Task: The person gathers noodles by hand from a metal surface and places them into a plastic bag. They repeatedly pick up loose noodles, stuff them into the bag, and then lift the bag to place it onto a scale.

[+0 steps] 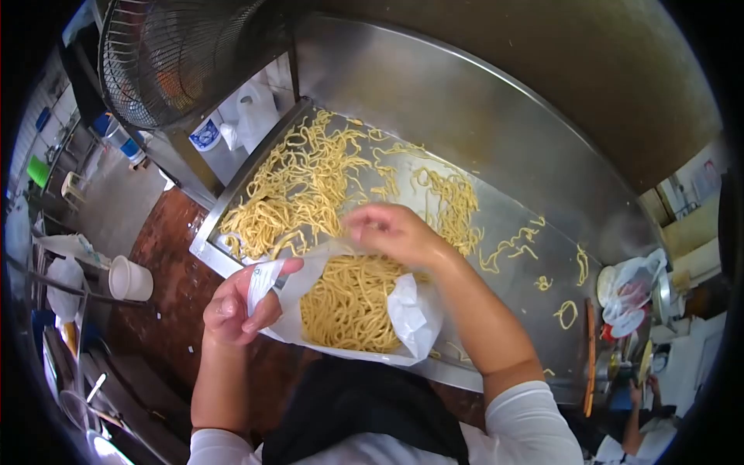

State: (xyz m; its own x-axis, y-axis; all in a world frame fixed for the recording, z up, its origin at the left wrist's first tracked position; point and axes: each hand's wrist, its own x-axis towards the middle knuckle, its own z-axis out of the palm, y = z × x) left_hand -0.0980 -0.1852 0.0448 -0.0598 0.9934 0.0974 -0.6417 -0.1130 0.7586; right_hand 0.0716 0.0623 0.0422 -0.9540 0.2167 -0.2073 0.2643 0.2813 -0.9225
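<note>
My black apron (364,411) is closest, just below the plastic bag (290,314) of noodles (353,302) at the bench's (562,256) near edge. I'd expect a soft, floppy, weighty load in thin film, best gripped by the rim. It lies between my hands: my left hand (232,308) pinches its rim; my right hand (391,232) curls by its far side, contents unclear.

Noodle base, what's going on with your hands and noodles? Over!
Left hand holding plastic bag. Right hand near loose noodles, grip unclear. Bagged noodles below; others across steel tray. Crumpled plastic partly blocks bag's opening.
</note>
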